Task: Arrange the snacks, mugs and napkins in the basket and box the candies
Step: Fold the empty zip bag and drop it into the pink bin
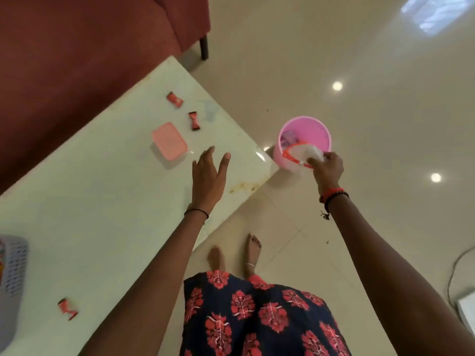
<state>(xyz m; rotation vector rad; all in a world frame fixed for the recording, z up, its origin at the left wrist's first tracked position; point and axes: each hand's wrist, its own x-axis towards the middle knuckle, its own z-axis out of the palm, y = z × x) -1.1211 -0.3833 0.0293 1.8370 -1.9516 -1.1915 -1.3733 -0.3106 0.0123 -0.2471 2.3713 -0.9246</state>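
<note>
My right hand (326,168) grips a clear plastic wrapper with a red edge (299,155) over the rim of a pink bin (312,127) on the floor. My left hand (209,176) hovers above the white table (108,206) with its fingers straight and holds nothing. A small clear box with a pink lid (169,144) stands just left of that hand. Two red-wrapped candies (174,99) (194,121) lie beyond the box. A third candy (67,309) lies near the table's front edge. A grey mesh basket (11,273) shows at the far left.
A dark red sofa (84,47) stands behind the table. The pink bin holds other wrappers. My bare feet (234,255) stand on the glossy tiled floor by the table's corner. A cable (455,273) runs along the floor at the right.
</note>
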